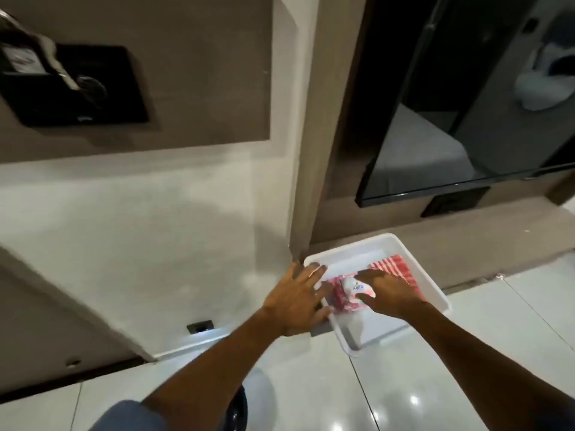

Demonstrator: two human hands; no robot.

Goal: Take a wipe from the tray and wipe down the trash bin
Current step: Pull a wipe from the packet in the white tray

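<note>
A white plastic tray (435, 293) sits on the glossy floor by the wall corner. Inside it lie a pink wipe pack with a white lid (345, 295) and a red-and-white striped cloth (395, 265). My left hand (295, 301) rests flat against the tray's left rim with the fingers spread. My right hand (385, 290) hovers over the wipe pack, fingers apart, with the thumb and fingertips touching the pack around its lid. A dark rounded object (238, 409) shows under my left forearm; I cannot tell whether it is the trash bin.
A white wall with a floor-level socket (199, 326) runs to the left. A black safe (77, 85) sits in a recess above. A dark glass panel (451, 119) stands behind the tray. White floor tiles (435, 393) spread to the right.
</note>
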